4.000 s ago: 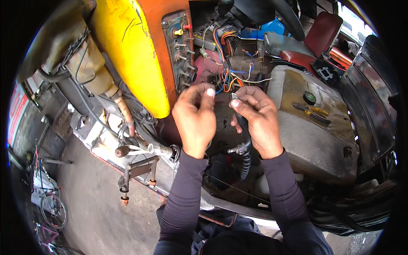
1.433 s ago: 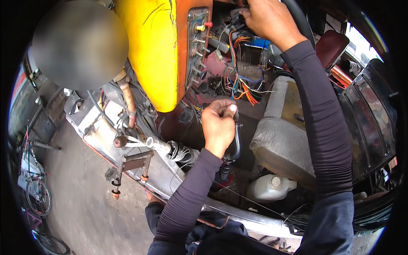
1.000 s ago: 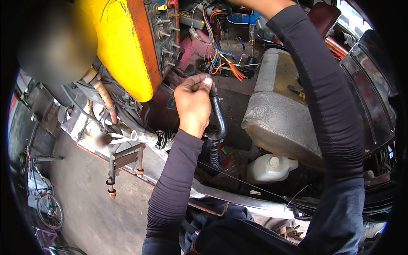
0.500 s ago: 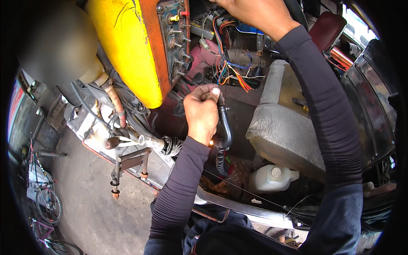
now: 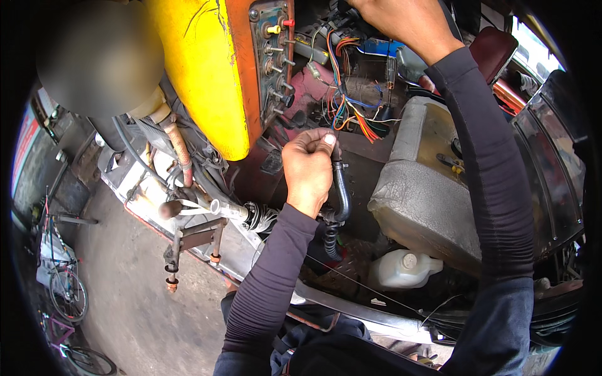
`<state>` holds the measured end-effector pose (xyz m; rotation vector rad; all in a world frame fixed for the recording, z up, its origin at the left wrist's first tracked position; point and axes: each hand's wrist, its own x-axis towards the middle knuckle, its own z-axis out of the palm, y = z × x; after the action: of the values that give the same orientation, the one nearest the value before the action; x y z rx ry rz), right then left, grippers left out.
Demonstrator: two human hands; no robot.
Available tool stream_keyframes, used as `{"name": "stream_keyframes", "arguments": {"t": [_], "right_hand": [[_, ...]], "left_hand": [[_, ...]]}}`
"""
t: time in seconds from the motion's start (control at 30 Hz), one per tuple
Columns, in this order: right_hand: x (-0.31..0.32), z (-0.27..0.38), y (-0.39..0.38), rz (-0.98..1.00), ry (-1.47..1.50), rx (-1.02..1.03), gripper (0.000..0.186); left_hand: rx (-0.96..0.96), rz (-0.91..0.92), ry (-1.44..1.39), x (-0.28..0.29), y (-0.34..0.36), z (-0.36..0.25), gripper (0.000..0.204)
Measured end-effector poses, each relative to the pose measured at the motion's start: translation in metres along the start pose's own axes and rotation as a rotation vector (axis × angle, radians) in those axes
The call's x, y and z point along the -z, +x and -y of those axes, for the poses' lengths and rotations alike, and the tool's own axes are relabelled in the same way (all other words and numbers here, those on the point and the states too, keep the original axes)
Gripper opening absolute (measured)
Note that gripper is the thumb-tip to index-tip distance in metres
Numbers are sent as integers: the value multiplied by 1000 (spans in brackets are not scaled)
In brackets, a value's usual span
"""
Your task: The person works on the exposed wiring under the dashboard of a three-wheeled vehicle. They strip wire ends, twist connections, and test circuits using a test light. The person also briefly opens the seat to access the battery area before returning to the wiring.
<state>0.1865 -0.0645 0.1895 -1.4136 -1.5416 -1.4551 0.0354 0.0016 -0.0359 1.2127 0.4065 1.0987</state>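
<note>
My left hand [image 5: 306, 170] is closed in a pinch, thumb against forefinger, just below a loose bundle of coloured wires [image 5: 351, 113]. What it pinches is too small to make out. Close beside its fingers, a black bent hose [image 5: 342, 195] runs down to a ribbed black section [image 5: 331, 243]. My right hand [image 5: 411, 22] reaches up past the top edge, beyond the wires. Its fingers are out of sight. A control panel with several knobs and switches [image 5: 273, 69] is left of the wires, beside a yellow panel [image 5: 200, 75].
A worn grey padded cover [image 5: 433, 200] stands at right, with a yellow-marked tool [image 5: 451, 164] lying on it. Below is a white plastic jug [image 5: 407, 269]. A metal bracket [image 5: 195, 241] sticks out at left; bicycles [image 5: 68, 291] stand farther left. A blurred patch hides the upper left.
The whole view has shifted, so the scene sits slightly farther right. My left hand stays pinched near the hose; my right hand stays raised at the top edge.
</note>
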Motion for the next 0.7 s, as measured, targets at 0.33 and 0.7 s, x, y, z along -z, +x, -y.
{"name": "stream_keyframes", "arguments": {"t": [0.33, 0.7], "right_hand": [[-4, 11, -7, 9, -12, -10, 28], [-5, 10, -4, 26, -48, -140, 34]], "left_hand": [[2, -6, -12, -2, 0, -1, 13], [21, -15, -5, -2, -3, -2, 14]]}}
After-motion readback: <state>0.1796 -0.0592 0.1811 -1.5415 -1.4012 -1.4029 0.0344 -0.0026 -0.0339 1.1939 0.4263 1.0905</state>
